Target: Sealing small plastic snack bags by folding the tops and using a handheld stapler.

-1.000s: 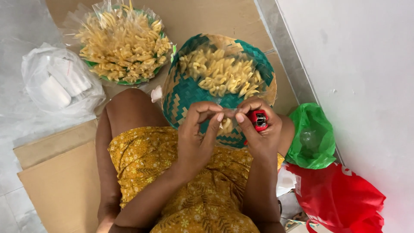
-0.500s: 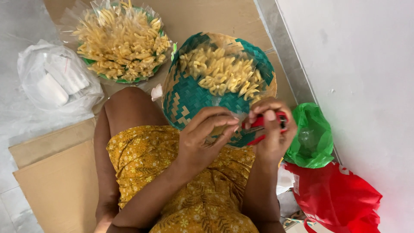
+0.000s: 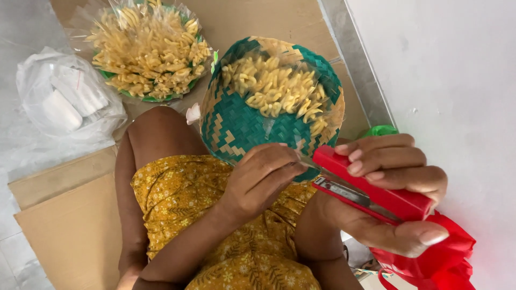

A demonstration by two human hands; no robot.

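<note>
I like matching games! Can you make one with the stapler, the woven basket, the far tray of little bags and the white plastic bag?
Things:
1. stapler
2. woven basket
3. far tray
4. white plastic bag

Places or colours:
A. at the far left, on the floor
B. red, in the right hand
C. green and tan, on the lap
D. at the top, under clear wrap

Pairs: 1-B, 2-C, 3-D, 4-A

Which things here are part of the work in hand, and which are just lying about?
In hand:
right hand gripping a red stapler
left hand pinching something small at the stapler's mouth
green woven basket of pale yellow packets, on the lap

Lying about:
second basket of packets
white plastic bag
red bag
cardboard sheet
</note>
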